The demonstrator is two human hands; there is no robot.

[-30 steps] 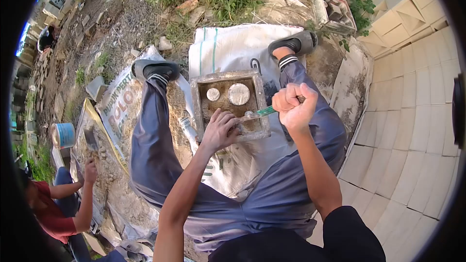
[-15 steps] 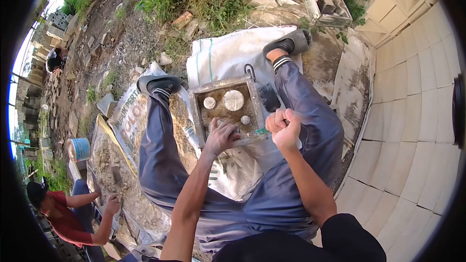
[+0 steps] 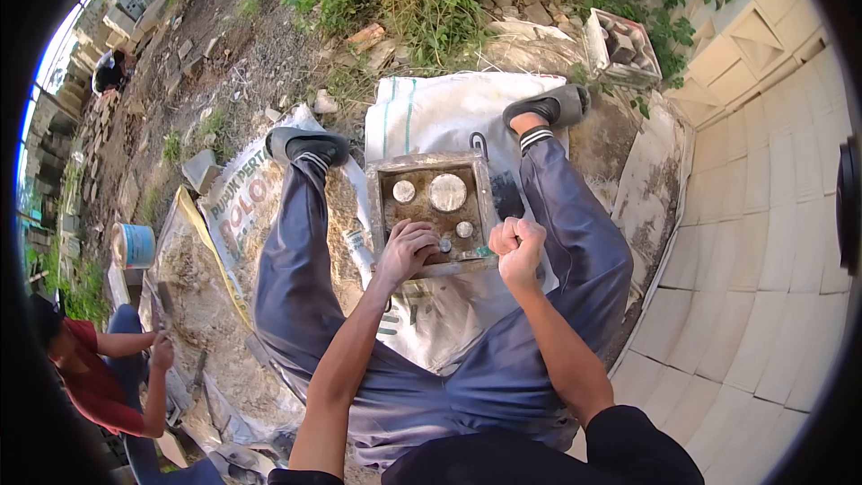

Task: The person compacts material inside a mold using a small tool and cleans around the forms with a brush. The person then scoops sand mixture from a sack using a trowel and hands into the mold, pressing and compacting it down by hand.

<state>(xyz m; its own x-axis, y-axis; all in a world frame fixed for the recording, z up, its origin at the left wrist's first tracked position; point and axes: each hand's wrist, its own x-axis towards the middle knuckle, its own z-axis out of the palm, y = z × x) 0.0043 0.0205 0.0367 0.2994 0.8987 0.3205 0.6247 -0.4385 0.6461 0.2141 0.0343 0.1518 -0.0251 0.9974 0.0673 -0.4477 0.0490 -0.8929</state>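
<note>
A square wooden frame lies on a white sack between the legs. Inside it are a large pale disc, a smaller disc and a small round piece. My left hand rests over the lower left part of the frame, fingers bent, near another small round piece; whether it grips anything is hidden. My right hand is a fist at the frame's lower right corner, closed on a green-handled tool whose tip lies inside the frame.
Another person in a red shirt works at the lower left, near a bucket. A crate of rubble stands at the upper right. Pale stacked blocks line the right side. Someone else crouches far off at the upper left.
My right hand has moved down and left, bringing the tool's tip into the frame. My left hand stays near the lower left. The small round piece is now uncovered. The view has shifted.
</note>
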